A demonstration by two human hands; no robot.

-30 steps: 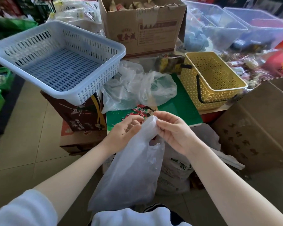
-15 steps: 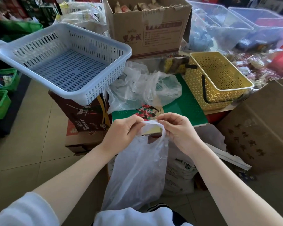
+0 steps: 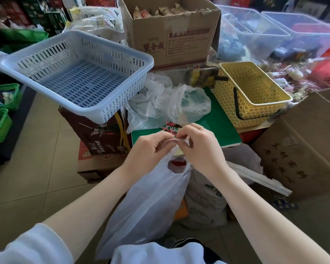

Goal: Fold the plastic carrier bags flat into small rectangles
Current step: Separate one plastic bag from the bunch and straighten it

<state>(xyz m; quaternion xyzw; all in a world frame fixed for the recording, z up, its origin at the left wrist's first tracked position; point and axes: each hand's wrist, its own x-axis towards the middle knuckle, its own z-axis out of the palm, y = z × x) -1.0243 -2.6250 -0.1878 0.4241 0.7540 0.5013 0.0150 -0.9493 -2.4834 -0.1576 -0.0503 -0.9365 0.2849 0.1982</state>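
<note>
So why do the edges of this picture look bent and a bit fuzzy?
Head view: the wide-angle lens bows the blue basket and stretches the forearms near the borders. The clear tubs at the far top right are soft. Both hands, left hand and right hand, on the bag are sharp, lit by even daylight, no hard shadows.

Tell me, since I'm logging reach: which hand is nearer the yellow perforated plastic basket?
Right hand: the yellow perforated plastic basket sits beyond it, to its right. Left hand lies farther left.
</note>
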